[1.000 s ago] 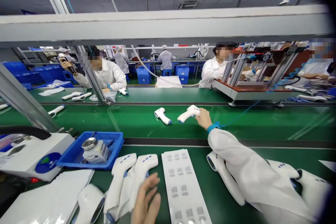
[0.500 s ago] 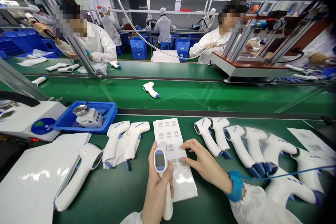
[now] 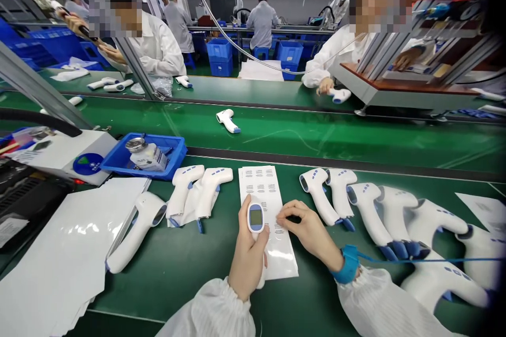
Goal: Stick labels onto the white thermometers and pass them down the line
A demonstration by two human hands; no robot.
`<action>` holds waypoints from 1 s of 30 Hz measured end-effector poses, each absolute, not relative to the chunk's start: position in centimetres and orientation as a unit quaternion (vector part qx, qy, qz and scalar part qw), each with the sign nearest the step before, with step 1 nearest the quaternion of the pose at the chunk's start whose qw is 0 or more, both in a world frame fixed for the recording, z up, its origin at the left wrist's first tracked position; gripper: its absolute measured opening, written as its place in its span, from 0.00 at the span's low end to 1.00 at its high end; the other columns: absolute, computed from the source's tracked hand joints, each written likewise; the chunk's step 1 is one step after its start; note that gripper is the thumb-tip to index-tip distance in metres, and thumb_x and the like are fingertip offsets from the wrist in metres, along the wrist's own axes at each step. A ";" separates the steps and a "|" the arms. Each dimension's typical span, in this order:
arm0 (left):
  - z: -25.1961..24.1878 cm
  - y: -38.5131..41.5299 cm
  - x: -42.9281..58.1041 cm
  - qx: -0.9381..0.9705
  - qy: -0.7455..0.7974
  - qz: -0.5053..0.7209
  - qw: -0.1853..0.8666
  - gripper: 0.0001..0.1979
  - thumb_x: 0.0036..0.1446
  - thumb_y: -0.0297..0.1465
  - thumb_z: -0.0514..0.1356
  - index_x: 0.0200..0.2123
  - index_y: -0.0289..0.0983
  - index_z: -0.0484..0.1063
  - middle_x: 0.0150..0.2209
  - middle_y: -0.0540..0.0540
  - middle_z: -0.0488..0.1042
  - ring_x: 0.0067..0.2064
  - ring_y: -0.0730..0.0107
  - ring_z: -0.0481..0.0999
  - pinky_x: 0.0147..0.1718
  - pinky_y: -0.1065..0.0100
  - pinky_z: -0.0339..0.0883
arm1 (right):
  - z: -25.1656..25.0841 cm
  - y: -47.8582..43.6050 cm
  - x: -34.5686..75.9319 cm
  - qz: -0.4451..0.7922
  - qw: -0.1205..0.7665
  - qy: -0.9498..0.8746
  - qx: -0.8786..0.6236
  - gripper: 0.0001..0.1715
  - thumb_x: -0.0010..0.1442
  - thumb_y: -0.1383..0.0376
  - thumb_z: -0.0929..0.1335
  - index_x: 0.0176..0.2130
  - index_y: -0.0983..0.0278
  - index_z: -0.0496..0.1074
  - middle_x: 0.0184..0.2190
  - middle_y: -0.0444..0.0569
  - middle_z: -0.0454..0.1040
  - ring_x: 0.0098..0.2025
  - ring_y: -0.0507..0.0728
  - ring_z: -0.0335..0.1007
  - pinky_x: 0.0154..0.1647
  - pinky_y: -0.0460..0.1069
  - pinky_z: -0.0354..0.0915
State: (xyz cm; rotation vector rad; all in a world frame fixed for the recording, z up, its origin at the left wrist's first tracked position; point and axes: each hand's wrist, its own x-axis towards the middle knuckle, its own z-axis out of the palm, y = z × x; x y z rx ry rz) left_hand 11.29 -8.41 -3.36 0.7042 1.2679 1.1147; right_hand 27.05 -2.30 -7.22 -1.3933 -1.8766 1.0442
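Observation:
My left hand (image 3: 249, 255) is shut around the handle of a white infrared thermometer (image 3: 256, 218), its small lit screen facing up, over a white label sheet (image 3: 263, 184). My right hand (image 3: 308, 234) lies beside it, fingertips on the sheet, holding nothing I can see. To the right, several white thermometers with blue trim (image 3: 316, 195) lie side by side on the green bench. Left of the sheet, more thermometers (image 3: 182, 189) rest on a white bag (image 3: 190, 218).
A blue tray (image 3: 174, 155) holds a bottle at the left, beside a white machine (image 3: 51, 155). A white sheet (image 3: 51, 274) covers the bench's left front. One thermometer (image 3: 227, 120) lies on the green conveyor belt (image 3: 296, 137). Co-workers (image 3: 158, 45) sit beyond it.
The view has tilted down since a second ago. My right hand has come back from the belt, and the thermometer it touched there is gone. My left hand now holds a thermometer over the sheet.

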 end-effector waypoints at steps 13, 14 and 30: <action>-4.6 -8.4 10.8 0.371 0.516 0.533 0.559 0.30 0.63 0.38 0.56 0.66 0.51 0.50 0.69 0.50 0.50 0.66 0.60 0.57 0.60 0.63 0.58 | 0.3 -5.2 26.0 0.600 0.161 -0.701 -0.350 0.09 0.52 0.75 0.67 0.27 0.61 0.67 0.30 0.43 0.73 0.27 0.51 0.70 0.27 0.45 0.66; -4.8 -8.4 10.7 0.378 0.509 0.534 0.559 0.30 0.63 0.38 0.56 0.66 0.50 0.49 0.69 0.50 0.49 0.68 0.59 0.52 0.63 0.61 0.54 | 0.5 -4.8 25.6 0.609 0.176 -0.688 -0.352 0.08 0.52 0.75 0.67 0.27 0.62 0.67 0.32 0.44 0.73 0.29 0.51 0.71 0.28 0.45 0.66; -3.9 -8.4 11.2 0.336 0.536 0.493 0.597 0.36 0.59 0.34 0.56 0.67 0.51 0.44 0.67 0.41 0.53 0.21 0.81 0.68 0.15 0.73 0.60 | -0.5 -1.0 22.2 0.494 0.346 -0.676 -0.424 0.03 0.53 0.70 0.68 0.27 0.62 0.70 0.36 0.46 0.74 0.41 0.55 0.70 0.44 0.50 0.63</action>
